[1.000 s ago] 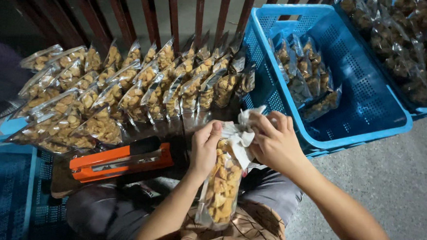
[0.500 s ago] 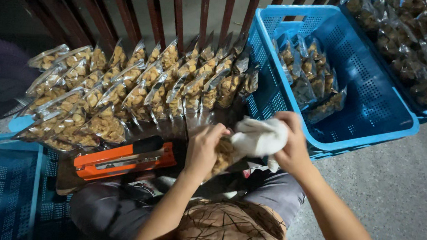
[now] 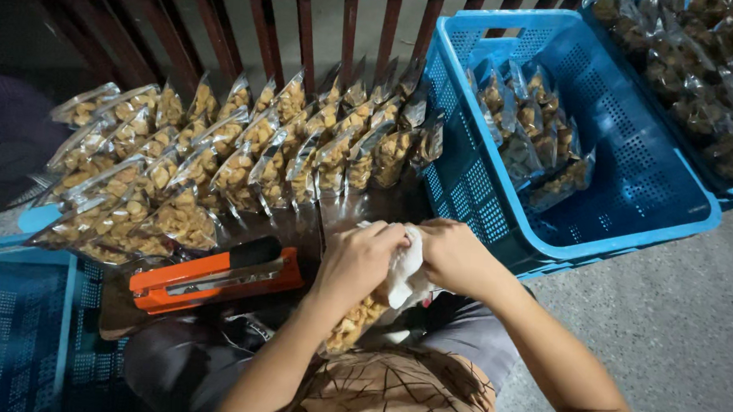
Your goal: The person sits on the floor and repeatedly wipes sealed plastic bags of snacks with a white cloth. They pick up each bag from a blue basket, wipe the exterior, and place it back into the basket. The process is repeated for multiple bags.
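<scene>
Blue crate [image 3: 634, 203]: within reach on the right, a few filled packets propped inside.
Packet rows [image 3: 244, 154]: leaning on each other against the railing.
Snack bag [image 3: 356, 318]: over the lap, left hand [image 3: 355, 260] clasping it.
White cloth [image 3: 405, 271]: right hand [image 3: 456, 257] presses it on the bag top.

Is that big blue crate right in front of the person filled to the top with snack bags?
No. The blue crate holds only a few snack bags stood along its far left side, and most of its perforated floor is bare.
</scene>
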